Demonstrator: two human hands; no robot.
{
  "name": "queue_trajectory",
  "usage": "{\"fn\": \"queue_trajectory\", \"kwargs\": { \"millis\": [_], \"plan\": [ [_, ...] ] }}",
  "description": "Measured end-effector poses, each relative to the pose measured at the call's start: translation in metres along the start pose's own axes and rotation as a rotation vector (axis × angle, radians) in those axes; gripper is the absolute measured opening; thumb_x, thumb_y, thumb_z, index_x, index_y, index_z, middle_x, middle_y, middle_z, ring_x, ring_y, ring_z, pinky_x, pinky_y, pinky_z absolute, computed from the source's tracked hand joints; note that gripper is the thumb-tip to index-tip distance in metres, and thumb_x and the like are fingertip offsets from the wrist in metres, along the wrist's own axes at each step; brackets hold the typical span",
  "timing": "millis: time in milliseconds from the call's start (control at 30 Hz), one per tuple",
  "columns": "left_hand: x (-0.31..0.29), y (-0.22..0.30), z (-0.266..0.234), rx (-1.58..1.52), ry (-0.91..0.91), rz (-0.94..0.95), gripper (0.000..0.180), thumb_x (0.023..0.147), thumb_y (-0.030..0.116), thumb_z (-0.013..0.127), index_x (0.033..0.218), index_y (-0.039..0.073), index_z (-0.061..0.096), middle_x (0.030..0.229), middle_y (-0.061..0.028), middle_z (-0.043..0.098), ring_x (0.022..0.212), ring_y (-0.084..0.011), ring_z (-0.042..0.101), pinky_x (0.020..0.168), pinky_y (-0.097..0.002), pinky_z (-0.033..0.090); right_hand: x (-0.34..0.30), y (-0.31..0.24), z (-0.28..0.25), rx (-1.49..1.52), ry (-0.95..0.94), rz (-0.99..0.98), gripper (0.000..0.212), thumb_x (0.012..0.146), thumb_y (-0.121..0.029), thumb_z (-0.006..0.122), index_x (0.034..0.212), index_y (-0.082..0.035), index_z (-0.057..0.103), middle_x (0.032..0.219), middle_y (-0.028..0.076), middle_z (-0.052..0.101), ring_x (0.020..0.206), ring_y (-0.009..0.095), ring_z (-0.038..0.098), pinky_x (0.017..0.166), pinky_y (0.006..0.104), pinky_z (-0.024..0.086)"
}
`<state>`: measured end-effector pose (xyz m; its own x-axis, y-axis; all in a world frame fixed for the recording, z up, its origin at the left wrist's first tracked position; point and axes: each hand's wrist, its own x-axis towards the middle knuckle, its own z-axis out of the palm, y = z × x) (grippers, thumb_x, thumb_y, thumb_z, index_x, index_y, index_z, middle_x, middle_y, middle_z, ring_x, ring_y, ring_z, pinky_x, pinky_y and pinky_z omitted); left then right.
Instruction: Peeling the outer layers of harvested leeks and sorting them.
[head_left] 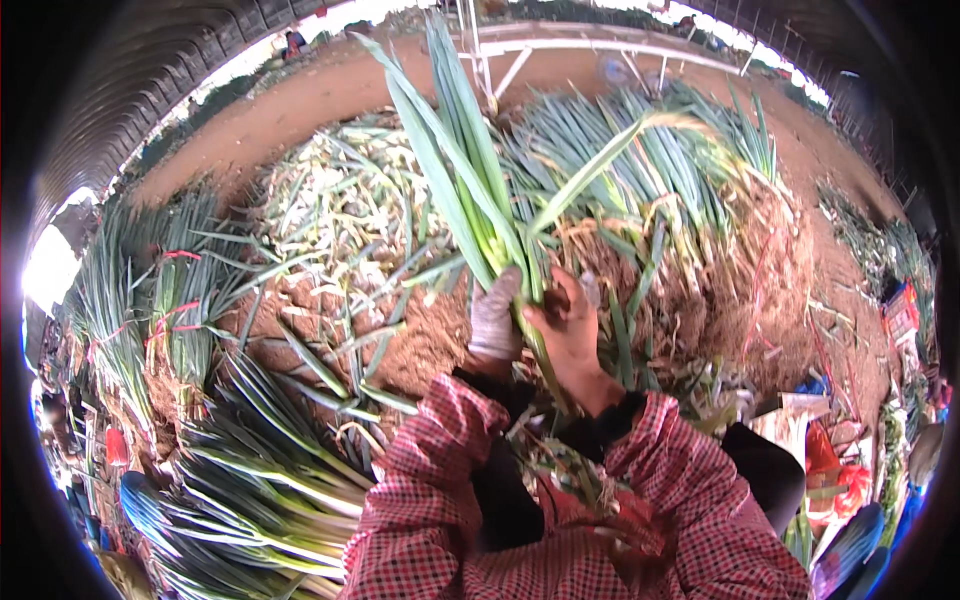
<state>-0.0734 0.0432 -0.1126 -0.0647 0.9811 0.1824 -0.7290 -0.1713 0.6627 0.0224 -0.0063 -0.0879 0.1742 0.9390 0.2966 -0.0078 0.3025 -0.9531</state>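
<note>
Green leek [462, 165], red checked sleeves [428, 455], grey glove [493, 325], brown soil [425, 350]

Leaf pile [335, 190] behind held scallion [468, 130]

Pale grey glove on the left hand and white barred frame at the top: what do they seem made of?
Pale grey glove: likely knitted fabric, matte, judging by its soft, clinging surface.
White barred frame: probably painted metal, from its slim, pale, evenly thick bars, though plastic remains possible.
</note>
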Motion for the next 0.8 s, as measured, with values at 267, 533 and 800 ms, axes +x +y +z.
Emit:
{"fn": "queue_trajectory", "kwargs": {
  "millis": [267, 533, 800],
  "plan": [
    [-0.005, 0.020, 0.015, -0.211, 0.018, -0.262, 0.028, 0.084, 0.020, 0.052, 0.104, 0.000, 0.051, 0.089, -0.0115, 0.059, 0.073, -0.0227, 0.059, 0.067, -0.0319, 0.051, 0.004, 0.002, 0.004, 0.355, -0.123, 0.049, 0.056, 0.067, 0.010, 0.061, 0.118, -0.003, 0.041, 0.085, 0.001, 0.052, 0.075, 0.008, 0.049, 0.068, 0.0214, 0.042],
    [0.027, 0.038, -0.025, -0.326, 0.081, -0.223, 0.028, 0.082, 0.015, 0.056, 0.103, -0.002, 0.048, 0.083, -0.0113, 0.055, 0.068, -0.0180, 0.055, 0.060, -0.0244, 0.050, -0.021, -0.007, -0.040, 0.600, -0.515, 0.173, 0.046, 0.069, 0.008, 0.060, 0.114, 0.000, 0.051, 0.085, 0.002, 0.051, 0.081, 0.010, 0.048, 0.076, 0.0227, 0.040],
    [0.034, 0.086, -0.085, 0.087, 0.520, 0.222, 0.027, 0.077, 0.017, 0.063, 0.096, 0.002, 0.052, 0.076, -0.0084, 0.057, 0.059, -0.0165, 0.056, 0.050, -0.0252, 0.050, -0.114, 0.025, -0.155, 0.076, -0.872, 0.604, 0.042, 0.075, -0.013, 0.063, 0.114, -0.002, 0.052, 0.102, 0.006, 0.058, 0.088, 0.014, 0.054, 0.079, 0.0302, 0.043]
  ]
}}
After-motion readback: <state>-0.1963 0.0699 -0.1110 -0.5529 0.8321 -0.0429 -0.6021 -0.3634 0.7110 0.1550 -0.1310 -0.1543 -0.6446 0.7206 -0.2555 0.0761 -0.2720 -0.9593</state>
